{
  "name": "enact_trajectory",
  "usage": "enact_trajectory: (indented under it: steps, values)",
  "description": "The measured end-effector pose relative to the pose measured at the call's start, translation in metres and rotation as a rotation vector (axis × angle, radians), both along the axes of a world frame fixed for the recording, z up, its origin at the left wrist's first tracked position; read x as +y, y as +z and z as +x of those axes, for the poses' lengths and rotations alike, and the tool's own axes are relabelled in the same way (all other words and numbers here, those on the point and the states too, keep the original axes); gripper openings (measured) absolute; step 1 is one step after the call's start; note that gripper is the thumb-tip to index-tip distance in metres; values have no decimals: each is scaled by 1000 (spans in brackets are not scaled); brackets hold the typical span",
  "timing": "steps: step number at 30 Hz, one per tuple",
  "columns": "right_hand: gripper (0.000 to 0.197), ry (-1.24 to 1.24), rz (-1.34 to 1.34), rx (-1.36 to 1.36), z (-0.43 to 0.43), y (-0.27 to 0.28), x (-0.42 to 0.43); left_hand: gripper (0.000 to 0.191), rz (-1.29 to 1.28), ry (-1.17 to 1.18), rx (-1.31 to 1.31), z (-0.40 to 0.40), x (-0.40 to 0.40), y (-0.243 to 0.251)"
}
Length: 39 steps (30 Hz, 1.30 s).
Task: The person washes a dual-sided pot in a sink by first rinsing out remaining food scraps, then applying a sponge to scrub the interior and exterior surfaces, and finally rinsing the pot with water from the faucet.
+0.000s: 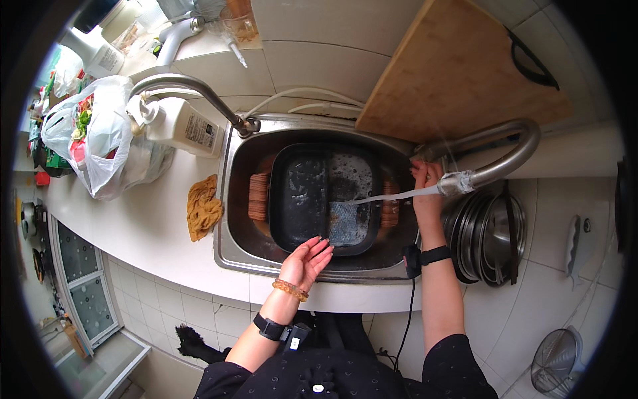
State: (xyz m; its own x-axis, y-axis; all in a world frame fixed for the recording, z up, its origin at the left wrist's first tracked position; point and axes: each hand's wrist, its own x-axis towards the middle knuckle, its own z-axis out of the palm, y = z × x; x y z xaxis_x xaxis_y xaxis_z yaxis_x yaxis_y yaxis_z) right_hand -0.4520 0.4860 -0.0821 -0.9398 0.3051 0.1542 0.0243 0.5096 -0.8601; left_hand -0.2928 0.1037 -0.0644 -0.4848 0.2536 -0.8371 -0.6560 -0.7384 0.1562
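A black two-compartment pan (pixel 301 194) with brown ribbed side handles rests in the stainless steel sink (pixel 239 244). Suds fill part of its right compartment, where a bluish mesh scrubbing cloth (pixel 344 222) lies. Water streams leftward from the curved metal faucet (pixel 518 149) onto that side. My left hand (pixel 306 262), palm up with fingers apart, is empty by the pan's near rim. At the faucet's base is my right hand (pixel 426 174), its fingers bent against the fitting; the faucet arches over it, and what the fingers grasp is hidden.
Left of the sink are a mustard-coloured cloth (pixel 204 208), a white pump bottle (pixel 182 127) and a stuffed plastic bag (pixel 104 139). Another curved spout (pixel 199 87) rises at the back left. A wooden cutting board (pixel 448 65) leans behind. Stacked metal pans (pixel 478 237) stand at right.
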Motion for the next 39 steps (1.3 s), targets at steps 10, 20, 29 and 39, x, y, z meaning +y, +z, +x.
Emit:
enact_trajectory:
  steps: [10, 20, 29, 39]
  values:
    - [33, -20, -226, 49, 8, -16, 9, 51, 49, -40, -17, -3, 18, 14]
    - [30, 12, -87, 67, 14, -37, 30, 51, 38, -85, -25, -1, 17, 17]
    - [46, -470, -333, 65, 59, -17, -31, 51, -51, -54, 0, 3, -6, 4]
    - [49, 905, 833, -701, 89, -119, -175, 62, -1301, -423, 580, -39, -134, -110]
